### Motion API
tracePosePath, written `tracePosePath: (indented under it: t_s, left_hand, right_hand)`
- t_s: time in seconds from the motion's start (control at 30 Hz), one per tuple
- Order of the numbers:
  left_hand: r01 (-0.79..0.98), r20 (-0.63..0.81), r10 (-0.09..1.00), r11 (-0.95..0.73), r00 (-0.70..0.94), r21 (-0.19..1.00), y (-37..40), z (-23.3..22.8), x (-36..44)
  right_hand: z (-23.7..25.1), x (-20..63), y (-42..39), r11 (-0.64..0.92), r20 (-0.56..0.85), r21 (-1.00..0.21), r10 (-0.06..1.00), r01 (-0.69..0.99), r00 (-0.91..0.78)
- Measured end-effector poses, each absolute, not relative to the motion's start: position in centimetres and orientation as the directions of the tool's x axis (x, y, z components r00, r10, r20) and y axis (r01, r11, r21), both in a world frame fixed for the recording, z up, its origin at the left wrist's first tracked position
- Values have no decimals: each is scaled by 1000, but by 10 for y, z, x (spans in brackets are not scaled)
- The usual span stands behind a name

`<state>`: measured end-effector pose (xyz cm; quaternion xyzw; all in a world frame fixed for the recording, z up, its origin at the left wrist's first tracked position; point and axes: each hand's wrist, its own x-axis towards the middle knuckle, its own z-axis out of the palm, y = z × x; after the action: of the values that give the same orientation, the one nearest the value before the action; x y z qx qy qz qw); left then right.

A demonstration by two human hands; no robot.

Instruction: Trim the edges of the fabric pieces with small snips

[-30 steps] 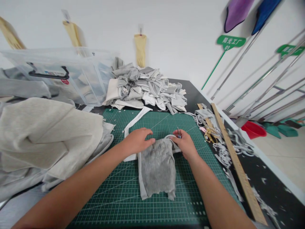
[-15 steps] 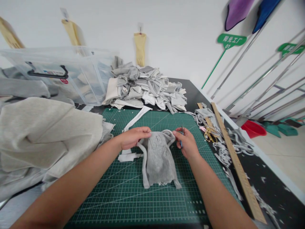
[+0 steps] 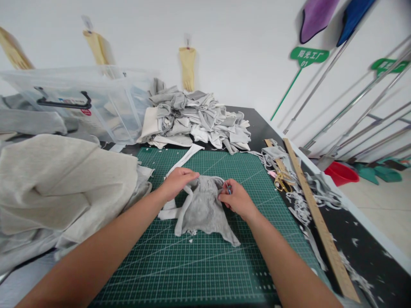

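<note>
Far to the left of the fingers, a large heap of cream fabric (image 3: 64,184) is seen on the table, with a clear plastic bin (image 3: 80,102) behind it. The left hand (image 3: 177,182) is laid on the upper left edge of a grey fabric piece (image 3: 202,209), its fingers (image 3: 189,175) curled narrowly and pinching the cloth's rim. A white strip (image 3: 180,164) is found just beyond and beneath those fingers, running away toward the far edge of the green cutting mat (image 3: 192,265). The grey fabric piece is spread on the mat between the two hands, its top edge gathered up under the fingertips and its lower corners splayed toward the wearer. Well beyond the fingers, a pile of grey and white cut pieces (image 3: 199,117) is stacked against the wall.

The right hand (image 3: 237,201) is closed at the fabric's upper right edge, and a small blue-handled tool (image 3: 228,188) is gripped between its thumb and fingers; the tool's tip is pressed to the cloth's rim, though the kind of tool cannot be told. To the right of those fingers, well apart, gold-handled scissors (image 3: 282,182) are lying among grey trimmings (image 3: 302,205). Further right, a long wooden ruler (image 3: 317,218) is laid along the table's edge.
</note>
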<state>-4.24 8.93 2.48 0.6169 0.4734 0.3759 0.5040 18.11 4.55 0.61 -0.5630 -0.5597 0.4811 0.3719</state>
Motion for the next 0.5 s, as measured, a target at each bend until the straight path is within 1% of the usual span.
tracePosePath:
  t_s: [0.07, 0.13, 0.2, 0.3, 0.4, 0.47, 0.5]
  left_hand:
    - [251, 80, 970, -138, 230, 958, 88, 26, -43]
    - [292, 164, 968, -216, 192, 932, 87, 27, -43]
    - [325, 227, 961, -267, 155, 907, 86, 28, -43]
    - [347, 281, 950, -310, 134, 885, 84, 26, -42]
    - [329, 294, 947, -321, 129, 888, 86, 25, -44]
    - [296, 279, 953, -302, 118, 906, 89, 24, -46]
    - [273, 264, 958, -285, 113, 919, 90, 24, -47]
  right_hand:
    - [5, 184, 48, -9, -2, -940, 1000, 340, 19]
    - [5, 190, 53, 62, 128, -909, 983, 413, 134]
    - [5, 197, 56, 92, 205, -890, 956, 446, 210]
    - [7, 203, 59, 96, 242, -881, 933, 464, 266]
    - [10, 202, 56, 76, 275, -843, 912, 533, 305]
    - [13, 199, 52, 74, 302, -805, 906, 589, 298]
    - [13, 196, 48, 88, 310, -784, 913, 615, 265]
